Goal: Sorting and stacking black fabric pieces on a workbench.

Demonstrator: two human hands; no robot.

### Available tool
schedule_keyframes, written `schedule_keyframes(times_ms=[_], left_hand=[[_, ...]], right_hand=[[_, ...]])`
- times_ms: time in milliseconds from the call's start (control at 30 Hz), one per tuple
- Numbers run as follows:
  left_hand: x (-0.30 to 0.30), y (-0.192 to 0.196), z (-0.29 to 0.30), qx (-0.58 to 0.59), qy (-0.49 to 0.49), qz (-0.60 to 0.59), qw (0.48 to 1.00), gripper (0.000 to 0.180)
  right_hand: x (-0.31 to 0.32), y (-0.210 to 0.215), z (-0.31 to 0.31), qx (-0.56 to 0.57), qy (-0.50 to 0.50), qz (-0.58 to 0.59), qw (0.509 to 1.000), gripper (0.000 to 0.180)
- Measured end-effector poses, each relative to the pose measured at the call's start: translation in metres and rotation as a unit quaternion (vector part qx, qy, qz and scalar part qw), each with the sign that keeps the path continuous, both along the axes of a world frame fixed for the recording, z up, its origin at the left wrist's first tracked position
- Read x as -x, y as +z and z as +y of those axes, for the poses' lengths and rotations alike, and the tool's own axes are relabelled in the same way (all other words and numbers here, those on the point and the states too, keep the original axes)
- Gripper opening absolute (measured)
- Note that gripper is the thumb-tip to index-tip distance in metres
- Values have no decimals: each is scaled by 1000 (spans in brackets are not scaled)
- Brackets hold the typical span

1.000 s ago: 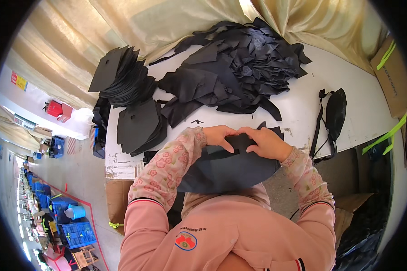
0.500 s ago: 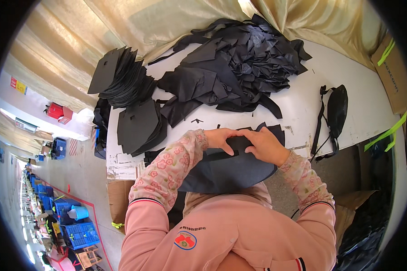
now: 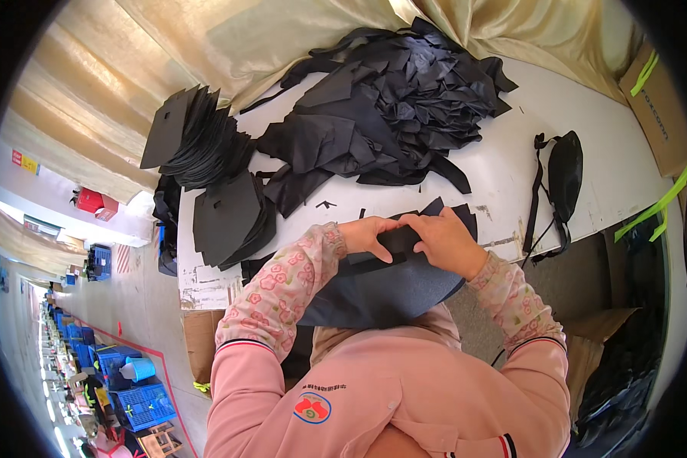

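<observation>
While both hands (image 3: 412, 238) pinch a dark fabric piece (image 3: 389, 286), black scrap heap (image 3: 389, 107) beyond, waist bag (image 3: 563, 177) right

Two hands, left (image 3: 368, 235) and right (image 3: 444, 241), on one dark curved piece (image 3: 382, 286), one loose heap of black cloth (image 3: 393, 107), two stacks of black panels (image 3: 198, 137) (image 3: 229, 217), one black pouch (image 3: 565, 172), one white table (image 3: 504, 153)

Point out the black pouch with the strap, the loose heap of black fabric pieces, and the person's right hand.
Black pouch (image 3: 566, 174): head view, middle of its body.
Fabric heap (image 3: 404, 99): head view, centre of the pile.
Right hand (image 3: 446, 240): head view, back of the hand.
</observation>
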State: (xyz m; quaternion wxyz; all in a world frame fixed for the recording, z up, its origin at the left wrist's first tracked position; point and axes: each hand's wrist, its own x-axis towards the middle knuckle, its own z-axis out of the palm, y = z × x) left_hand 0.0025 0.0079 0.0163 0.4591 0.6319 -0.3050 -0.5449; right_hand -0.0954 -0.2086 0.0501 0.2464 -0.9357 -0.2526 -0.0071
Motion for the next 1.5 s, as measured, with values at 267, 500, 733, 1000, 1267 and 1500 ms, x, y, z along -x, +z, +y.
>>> schedule_keyframes(times_ms=[267,500,733,1000,1267,1500], left_hand=[[4,1,-6,24,-10,-115,993,72],[40,8,-11,33,133,-570,810,65],[121,-53,6,-42,-73,-592,801,90],[121,-63,9,3,-40,-563,825,83],[67,-12,53,56,472,-385,791,32],[-89,-33,37,-86,351,-674,644,46]], right_hand=[[8,-1,4,79,-26,-48,995,51],[-6,-32,-11,56,-89,-29,994,53],[-52,-58,-22,-26,-110,-47,992,41],[-182,-107,40,-203,-10,8,979,34],[-188,-103,82,-195,-62,4,979,21],[-137,-98,90,-232,38,128,963,33]])
